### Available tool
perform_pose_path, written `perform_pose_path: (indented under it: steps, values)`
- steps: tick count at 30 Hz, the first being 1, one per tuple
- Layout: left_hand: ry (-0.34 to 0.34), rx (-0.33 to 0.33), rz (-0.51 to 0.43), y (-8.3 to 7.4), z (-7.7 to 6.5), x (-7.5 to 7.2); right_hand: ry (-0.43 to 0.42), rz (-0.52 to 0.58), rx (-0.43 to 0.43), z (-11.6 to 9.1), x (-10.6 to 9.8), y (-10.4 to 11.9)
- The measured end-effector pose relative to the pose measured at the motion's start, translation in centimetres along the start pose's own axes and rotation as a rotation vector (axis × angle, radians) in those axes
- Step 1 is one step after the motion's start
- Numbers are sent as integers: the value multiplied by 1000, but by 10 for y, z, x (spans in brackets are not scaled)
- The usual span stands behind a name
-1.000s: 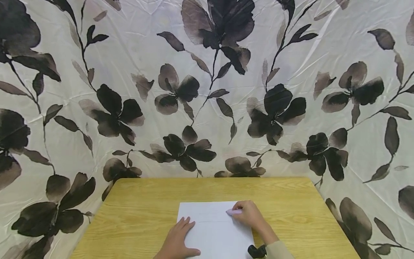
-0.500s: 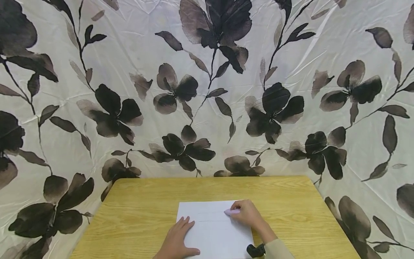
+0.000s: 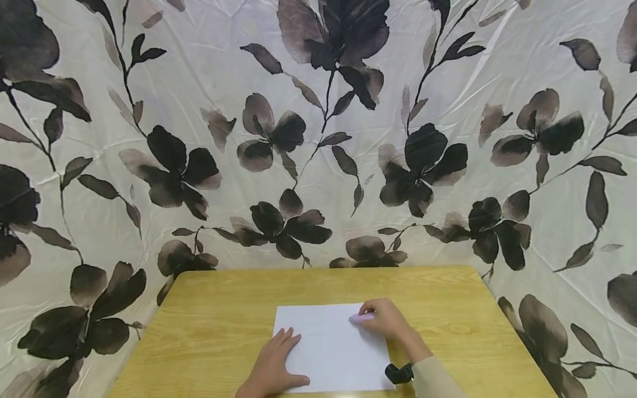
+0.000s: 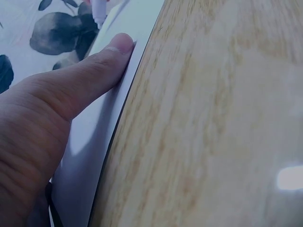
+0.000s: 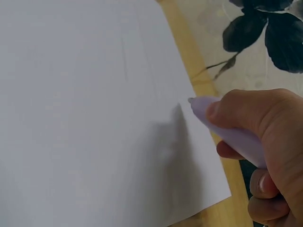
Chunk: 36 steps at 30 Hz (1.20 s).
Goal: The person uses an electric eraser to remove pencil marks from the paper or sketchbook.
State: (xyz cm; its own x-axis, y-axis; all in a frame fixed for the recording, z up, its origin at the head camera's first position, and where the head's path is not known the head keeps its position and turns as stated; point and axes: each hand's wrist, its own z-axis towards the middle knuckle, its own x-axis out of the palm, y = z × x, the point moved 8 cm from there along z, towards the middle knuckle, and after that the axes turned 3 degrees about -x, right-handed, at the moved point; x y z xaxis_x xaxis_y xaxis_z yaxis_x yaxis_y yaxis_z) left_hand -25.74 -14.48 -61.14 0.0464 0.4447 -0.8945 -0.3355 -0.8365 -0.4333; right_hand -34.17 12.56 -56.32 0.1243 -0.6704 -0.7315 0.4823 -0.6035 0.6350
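Pen [image 5: 233, 134] nudged slightly right and toward the paper's [image 3: 333, 359] far edge since half a second ago; now near its far right corner, tip seemingly just off the surface. Risk: paper could skew, line stray, if left hand [image 3: 273, 367] pressed too lightly. Right hand [image 3: 387, 319]: grip curled snugly, pinching pen. Left: fingers spread, resting on paper, grasping nothing. Tabletop [image 3: 209, 331] beneath

The left grip [image 3: 272, 364] lies back upward, its fingers [image 3: 290, 342] reaching toward the far edge of the counter [image 3: 209, 326], its thumb [image 4: 92, 71] stretched out toward the right edge. The right grip [image 3: 385, 319], nearer the far edge, curls thumb and fingers into a pinch; its wrist [image 3: 414, 345] slants back rightward.
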Motion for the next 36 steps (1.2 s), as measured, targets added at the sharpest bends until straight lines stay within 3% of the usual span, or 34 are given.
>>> perform_pose_path:
  steps: [8, 17, 26, 32, 36]
  values:
    - [-2, 0, -5, 5, 3, 0, 32, 8, 26, 4, 4, -4]
    - [9, -14, -23, 6, 3, 6, 32, -24, -21, 7, 12, 0]
    - [14, -23, -23, 5, 5, 5, 51, -47, 40, 9, 10, -4]
    - [61, -42, -3, 9, 4, 11, 70, -22, -14, 15, 16, 2]
    - [54, -45, -4, 10, 6, 10, 60, -46, -12, 17, 14, 3]
